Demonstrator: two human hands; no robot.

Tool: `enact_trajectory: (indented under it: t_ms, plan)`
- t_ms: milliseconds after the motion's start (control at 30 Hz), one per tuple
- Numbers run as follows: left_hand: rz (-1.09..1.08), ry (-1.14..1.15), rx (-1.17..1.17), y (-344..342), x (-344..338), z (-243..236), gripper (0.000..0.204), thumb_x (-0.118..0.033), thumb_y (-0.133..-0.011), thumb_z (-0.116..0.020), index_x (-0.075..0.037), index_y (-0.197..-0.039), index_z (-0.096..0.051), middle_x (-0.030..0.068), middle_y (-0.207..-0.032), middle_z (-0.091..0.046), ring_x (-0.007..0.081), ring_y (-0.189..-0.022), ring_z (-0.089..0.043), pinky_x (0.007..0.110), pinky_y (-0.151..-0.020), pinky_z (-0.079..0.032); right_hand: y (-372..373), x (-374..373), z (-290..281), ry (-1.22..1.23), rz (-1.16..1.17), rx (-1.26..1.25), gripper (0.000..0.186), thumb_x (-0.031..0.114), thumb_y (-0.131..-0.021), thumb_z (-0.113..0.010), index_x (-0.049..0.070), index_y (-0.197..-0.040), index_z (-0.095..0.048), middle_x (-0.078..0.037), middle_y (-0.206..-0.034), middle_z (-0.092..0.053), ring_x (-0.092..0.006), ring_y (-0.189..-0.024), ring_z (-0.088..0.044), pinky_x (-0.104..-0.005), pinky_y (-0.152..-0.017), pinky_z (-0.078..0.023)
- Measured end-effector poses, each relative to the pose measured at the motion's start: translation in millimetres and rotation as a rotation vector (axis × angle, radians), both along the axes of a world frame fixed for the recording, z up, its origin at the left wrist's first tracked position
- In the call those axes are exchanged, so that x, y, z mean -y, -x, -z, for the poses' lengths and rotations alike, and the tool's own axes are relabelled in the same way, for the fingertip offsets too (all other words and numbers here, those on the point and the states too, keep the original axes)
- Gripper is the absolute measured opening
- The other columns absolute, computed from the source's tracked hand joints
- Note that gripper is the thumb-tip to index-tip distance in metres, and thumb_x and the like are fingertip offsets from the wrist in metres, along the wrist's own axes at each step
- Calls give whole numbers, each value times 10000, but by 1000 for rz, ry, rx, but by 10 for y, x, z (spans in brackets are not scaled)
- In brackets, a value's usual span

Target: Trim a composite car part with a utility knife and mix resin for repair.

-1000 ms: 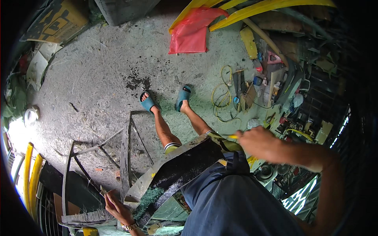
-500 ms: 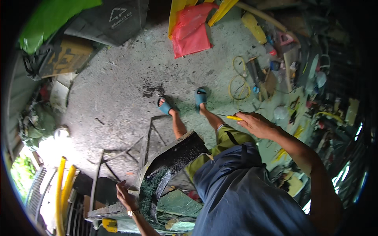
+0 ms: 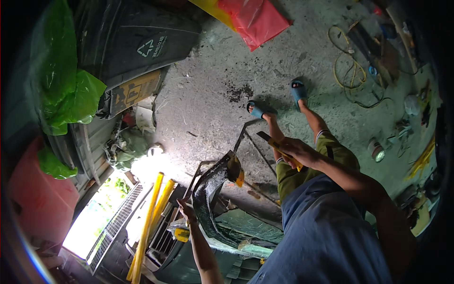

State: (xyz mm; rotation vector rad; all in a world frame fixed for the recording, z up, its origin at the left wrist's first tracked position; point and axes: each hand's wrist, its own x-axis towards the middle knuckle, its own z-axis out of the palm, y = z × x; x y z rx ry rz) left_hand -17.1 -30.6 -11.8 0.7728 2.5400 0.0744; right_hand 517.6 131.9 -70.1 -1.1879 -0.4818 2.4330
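Note:
My right hand (image 3: 300, 154) is closed on a yellow-handled utility knife (image 3: 274, 142), whose dark blade points up and left, in front of my legs. My left hand (image 3: 187, 210) has its fingers extended beside the left edge of a curved black panel (image 3: 205, 199); whether they touch it is unclear. The panel has a rough speckled surface and a yellowish patch at its upper end. It sits over a thin metal frame (image 3: 250, 142) and greenish sheet material (image 3: 250, 222). My legs in blue slippers stand beside them.
Yellow tubes (image 3: 156, 203) lean by a bright opening at lower left. Dark bins (image 3: 137, 33), cardboard (image 3: 132, 94) and green plastic (image 3: 61, 94) line the left. A red plastic sheet (image 3: 250, 19) lies at the top. A yellow cord (image 3: 350, 71) and scattered tools are at right.
The view has swung toward the left, bringing the bins and plastic sheets in. My right hand has turned the knife from pointing sideways to pointing upward and left.

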Motion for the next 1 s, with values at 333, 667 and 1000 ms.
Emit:
enact_trajectory:
  t_ms: [333, 667, 1000]
  plan:
    - [31, -85, -126, -5, -13, -24, 713, -543, -952, -210, -2, -871, -668, 138, -809, -643, 269, -750, -564, 402, -756, -408, 195, 583, 54, -282, -226, 172, 122, 124, -939, -494, 38, -1024, -476, -29, -726, -531, -76, -629, -528, -246, -557, -447]
    - [399, 69, -180, 274, 259, 169, 625, -15, -792, -464, -5, -1388, -276, 204, -1077, -586, 369, -961, -555, 451, -803, -457, 122, 385, 17, -272, -120, 256, 115, 141, -943, -494, 29, -958, -473, -33, -621, -485, -93, -498, -499, -257, -440, -374]
    - [525, 49, -362, 247, 317, 154, 539, -43, -878, -432, -75, -1395, -285, 284, -1122, -531, 400, -1000, -533, 462, -835, -439, 600, 633, -179, -405, -4, 170, 148, 183, -985, -399, 47, -1037, -428, -39, -719, -481, -90, -567, -470, -276, -476, -369]
